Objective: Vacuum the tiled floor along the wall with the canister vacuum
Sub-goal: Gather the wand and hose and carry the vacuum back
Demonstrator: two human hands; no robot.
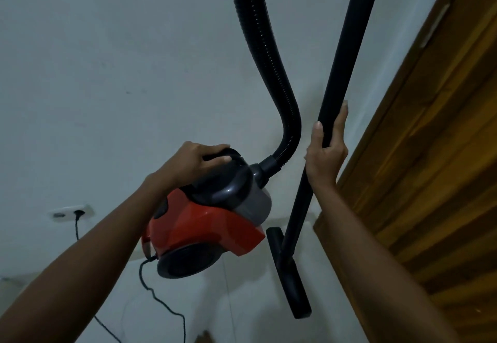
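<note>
At the centre of the frame, the left hand (200, 160) gripped the dark handle on top of the red canister (212, 224), with fingers curled over it and the thumb under. The canister looked lifted and tilted, its round dark end turned toward the lower middle of the frame. No brand or writing could be read on it; the body was too dim and blurred.

From its top right, the ribbed black hose (265, 55) rose and left the frame at the upper edge. Just right of the hose, the right hand (326, 157) grasped the black tube (347, 55), the thumb on its left side and the fingers wrapped behind. The tube ran from the upper right down to the floor head (291, 280) in the lower middle, near the pale tiled floor (242, 302).

At lower left, a black cord (150, 289) went from the canister down to the floor, and a plug sat in the white socket (72, 212) on the grey wall (107, 60). A wooden door (430, 167) filled the right side.
</note>
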